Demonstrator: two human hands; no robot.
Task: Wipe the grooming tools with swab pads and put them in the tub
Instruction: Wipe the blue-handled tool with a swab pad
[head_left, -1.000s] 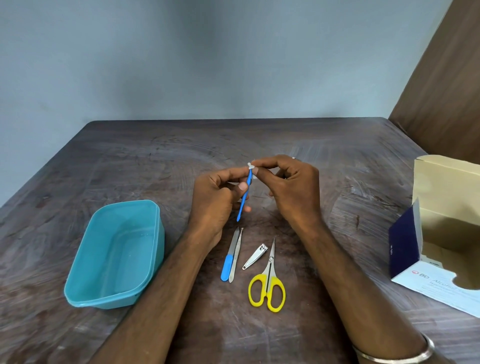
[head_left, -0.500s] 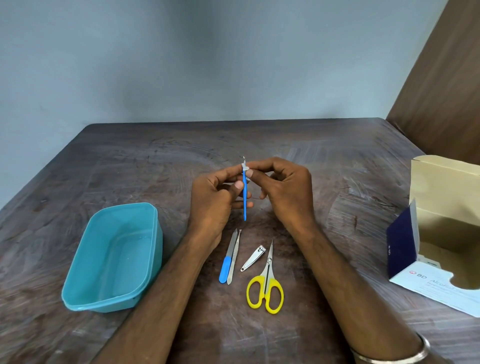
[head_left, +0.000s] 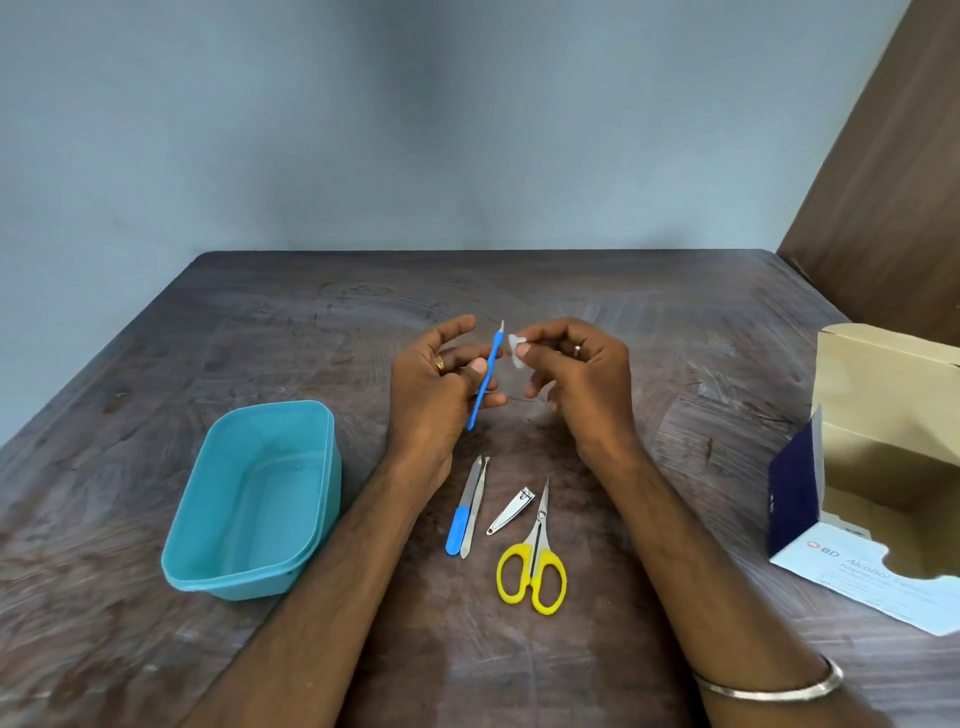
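Teal plastic tub (head_left: 254, 499), rectangular with rounded corners, on a dark scratched wooden table (head_left: 675, 364); nothing visible inside it. All places below are given from this tub.

Slim blue-handled cuticle tool with a metal tip (head_left: 487, 375): up and to the right of the tub, held off the table, tip uppermost and leaning slightly right. The left hand (head_left: 434, 387) pinches its handle between thumb and fingers; the forefinger is stretched out above.

Small white swab pad (head_left: 516, 349): just right of the tool's tip, apart from it. The right hand (head_left: 576, 384) pinches the pad between thumb and forefinger, the other fingers curled.

Metal nail file with a blue handle (head_left: 462, 512) and plain metal tweezers (head_left: 475, 506): right of the tub, flat on the table, side by side and touching or nearly so.

Small metal nail clipper (head_left: 511, 511): further right, lying at a slant.

Yellow-handled metal scissors (head_left: 534, 564): right again, blades closed and pointing away from the person.

Opened cardboard box of alcohol swabs, white and dark blue (head_left: 878, 499): far right of the tub, at the table's edge, flap raised.

Silver bangle (head_left: 774, 686): on the right wrist.
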